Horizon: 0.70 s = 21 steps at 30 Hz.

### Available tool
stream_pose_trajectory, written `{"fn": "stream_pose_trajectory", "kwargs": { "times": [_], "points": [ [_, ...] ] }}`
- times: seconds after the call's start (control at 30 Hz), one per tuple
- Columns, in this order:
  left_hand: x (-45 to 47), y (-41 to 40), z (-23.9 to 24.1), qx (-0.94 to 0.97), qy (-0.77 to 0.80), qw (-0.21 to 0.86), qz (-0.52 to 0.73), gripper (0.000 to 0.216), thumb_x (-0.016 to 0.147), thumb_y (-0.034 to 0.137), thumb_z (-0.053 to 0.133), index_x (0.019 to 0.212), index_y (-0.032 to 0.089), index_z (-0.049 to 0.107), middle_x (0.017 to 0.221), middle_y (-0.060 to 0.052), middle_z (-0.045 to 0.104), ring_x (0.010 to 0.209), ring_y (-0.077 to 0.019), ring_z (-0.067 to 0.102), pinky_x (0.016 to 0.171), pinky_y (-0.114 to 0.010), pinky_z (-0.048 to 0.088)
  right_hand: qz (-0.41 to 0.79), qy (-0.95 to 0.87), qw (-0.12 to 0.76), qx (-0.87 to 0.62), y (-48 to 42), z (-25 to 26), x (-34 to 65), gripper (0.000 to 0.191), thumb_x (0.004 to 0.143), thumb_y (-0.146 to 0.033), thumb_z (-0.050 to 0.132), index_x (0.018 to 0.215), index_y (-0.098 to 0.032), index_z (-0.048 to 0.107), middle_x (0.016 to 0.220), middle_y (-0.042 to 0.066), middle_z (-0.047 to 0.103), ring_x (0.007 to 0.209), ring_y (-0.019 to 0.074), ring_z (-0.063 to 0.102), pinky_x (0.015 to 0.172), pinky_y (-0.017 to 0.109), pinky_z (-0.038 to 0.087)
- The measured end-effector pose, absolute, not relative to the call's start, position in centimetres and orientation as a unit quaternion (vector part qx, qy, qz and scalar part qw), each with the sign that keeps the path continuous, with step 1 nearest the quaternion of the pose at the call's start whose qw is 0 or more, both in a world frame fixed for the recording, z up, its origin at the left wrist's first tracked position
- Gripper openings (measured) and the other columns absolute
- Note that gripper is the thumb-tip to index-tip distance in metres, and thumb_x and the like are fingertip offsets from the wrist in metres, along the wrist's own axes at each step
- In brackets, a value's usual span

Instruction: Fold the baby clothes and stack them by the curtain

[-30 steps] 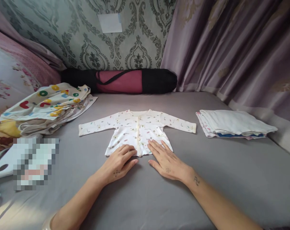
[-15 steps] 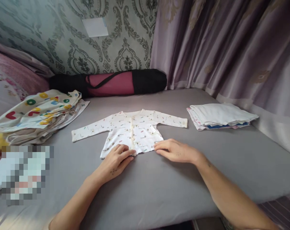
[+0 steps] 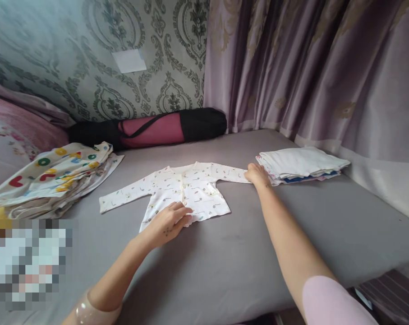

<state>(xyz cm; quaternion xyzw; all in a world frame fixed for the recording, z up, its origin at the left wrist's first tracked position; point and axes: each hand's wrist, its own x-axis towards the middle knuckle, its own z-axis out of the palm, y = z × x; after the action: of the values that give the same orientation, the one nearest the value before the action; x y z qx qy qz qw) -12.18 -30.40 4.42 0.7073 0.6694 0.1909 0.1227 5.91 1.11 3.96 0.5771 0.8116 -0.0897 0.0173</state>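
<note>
A small white baby shirt (image 3: 172,188) with a scattered print and a buttoned front lies spread on the grey sheet, both sleeves stretched out sideways. My left hand (image 3: 173,222) rests on its bottom hem near the button line, thumb and fingers slightly apart. At the end of the right-hand sleeve, my right hand (image 3: 256,174) has its fingers closed on the cuff, which they cover. That hand is right beside a folded stack of white cloths (image 3: 302,162).
On the left lies a pile of printed clothes (image 3: 60,169), with a blurred-out patch (image 3: 35,262) in front of it. A long black and maroon bag (image 3: 153,128) runs along the wall. Purple curtains (image 3: 275,67) hang at the right. The bed's edge is at the front.
My right hand has left the shirt's lower right hem and moved up and right to the sleeve cuff. My left hand stays at the hem. The view has shifted slightly.
</note>
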Motion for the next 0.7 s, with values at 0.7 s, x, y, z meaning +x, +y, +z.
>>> {"fn": "stream_pose_trajectory", "kwargs": {
  "times": [0.7],
  "points": [
    [-13.4, -22.6, 1.9, 0.707, 0.642, 0.073, 0.286, 0.032, 0.096, 0.024, 0.037, 0.111, 0.017, 0.065, 0.115, -0.014, 0.064, 0.109, -0.0239, 0.059, 0.095, -0.041, 0.049, -0.452, 0.663, -0.239, 0.547, 3.9, 5.1, 5.4, 0.021, 0.071, -0.019, 0.065, 0.091, -0.012, 0.067, 0.062, 0.0, 0.064, 0.054, 0.0123, 0.06, 0.05, 0.02, 0.046]
  ]
}}
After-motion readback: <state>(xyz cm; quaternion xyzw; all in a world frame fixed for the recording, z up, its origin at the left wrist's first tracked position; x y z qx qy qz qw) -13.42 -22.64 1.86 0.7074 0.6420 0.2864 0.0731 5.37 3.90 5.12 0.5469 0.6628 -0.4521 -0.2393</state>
